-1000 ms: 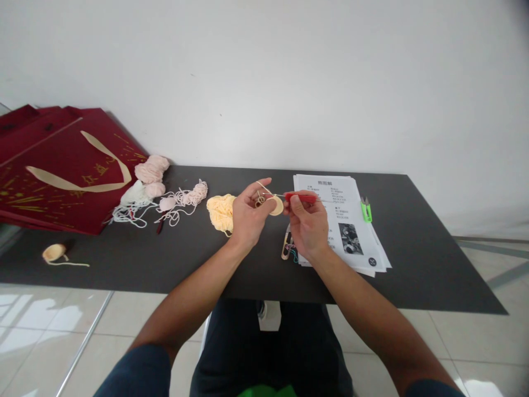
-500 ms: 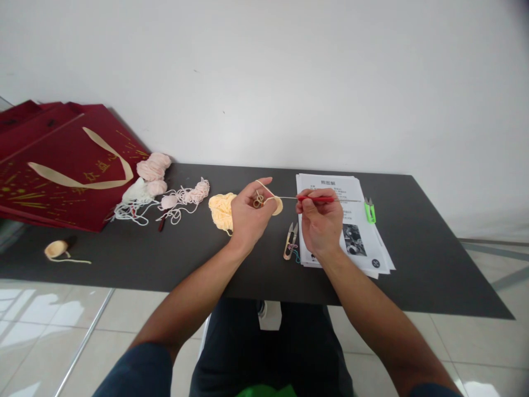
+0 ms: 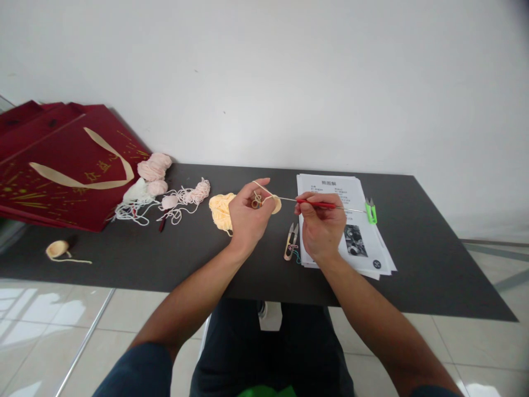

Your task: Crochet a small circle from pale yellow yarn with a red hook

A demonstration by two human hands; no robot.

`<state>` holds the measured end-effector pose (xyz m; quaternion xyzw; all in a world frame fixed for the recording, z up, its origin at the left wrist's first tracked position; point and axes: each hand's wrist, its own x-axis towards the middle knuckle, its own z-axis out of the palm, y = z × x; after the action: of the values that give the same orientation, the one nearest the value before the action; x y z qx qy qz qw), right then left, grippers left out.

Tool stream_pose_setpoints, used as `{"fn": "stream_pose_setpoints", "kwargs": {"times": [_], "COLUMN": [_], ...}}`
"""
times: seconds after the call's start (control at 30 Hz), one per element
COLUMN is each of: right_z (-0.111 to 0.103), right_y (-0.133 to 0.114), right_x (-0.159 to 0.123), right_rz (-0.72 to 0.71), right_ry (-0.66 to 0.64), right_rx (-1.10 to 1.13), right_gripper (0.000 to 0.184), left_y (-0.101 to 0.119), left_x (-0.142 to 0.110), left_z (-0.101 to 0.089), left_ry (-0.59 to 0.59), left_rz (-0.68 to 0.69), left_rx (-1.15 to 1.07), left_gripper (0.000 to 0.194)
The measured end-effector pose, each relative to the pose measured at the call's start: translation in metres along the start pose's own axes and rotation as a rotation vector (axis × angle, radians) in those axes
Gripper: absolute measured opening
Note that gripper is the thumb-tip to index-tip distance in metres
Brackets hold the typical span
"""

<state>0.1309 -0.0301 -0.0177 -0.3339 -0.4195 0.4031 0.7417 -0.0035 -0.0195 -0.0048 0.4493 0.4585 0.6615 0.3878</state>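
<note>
Between thumb and fingers, my left hand (image 3: 250,215) pinches a small round pale yellow crochet piece (image 3: 276,204). Yarn runs up from it over the raised index finger, and a small loop shows at the palm. My right hand (image 3: 324,226) grips a crochet hook (image 3: 316,204) by its red handle. The hook's thin metal shaft points left, and its tip meets the piece; the exact stitch is too small to make out. Just left of my left hand lies a yellow yarn ball (image 3: 222,212), partly hidden behind it.
Printed sheets (image 3: 363,253) lie under my right hand. Thread snips (image 3: 291,241) rest beside them, and green snips (image 3: 371,211) at their right edge. Pink and white yarn (image 3: 155,167) sits by red gift bags (image 3: 70,165). A small cream crochet cup (image 3: 57,249) lies far left.
My right hand and the hook's handle end have dipped slightly, so the hook now slants down to the right. My left hand has barely shifted.
</note>
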Motion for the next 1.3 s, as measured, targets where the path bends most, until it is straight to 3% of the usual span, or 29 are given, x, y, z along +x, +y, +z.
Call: {"fn": "stream_pose_setpoints", "kwargs": {"times": [0.2, 0.37, 0.67, 0.77, 1.07, 1.3], "right_z": [0.006, 0.005, -0.002, -0.003, -0.005, -0.007], "right_y": [0.000, -0.002, -0.007, -0.006, -0.001, 0.005], "right_x": [-0.012, -0.019, -0.020, -0.017, -0.012, -0.011], "right_rz": [-0.066, -0.133, -0.460, -0.529, -0.327, -0.177], "right_ry": [0.021, -0.059, -0.288, -0.294, -0.158, -0.140], "right_rx": [-0.065, -0.180, -0.491, -0.501, -0.483, -0.417], "right_gripper": [0.013, 0.014, 0.027, 0.032, 0.024, 0.018], "left_y": [-0.002, -0.003, -0.009, -0.010, -0.006, -0.009], "left_x": [-0.001, 0.000, 0.002, 0.002, 0.003, 0.004], "left_z": [0.001, 0.001, 0.000, 0.000, 0.002, 0.004], "left_ry": [0.066, 0.111, 0.107, 0.110, 0.123, 0.131], "left_rz": [0.046, 0.071, 0.039, 0.046, -0.007, -0.067], "left_rx": [0.036, 0.038, 0.080, 0.083, -0.004, -0.115], "left_gripper": [0.030, 0.030, 0.029, 0.029, 0.030, 0.031]}}
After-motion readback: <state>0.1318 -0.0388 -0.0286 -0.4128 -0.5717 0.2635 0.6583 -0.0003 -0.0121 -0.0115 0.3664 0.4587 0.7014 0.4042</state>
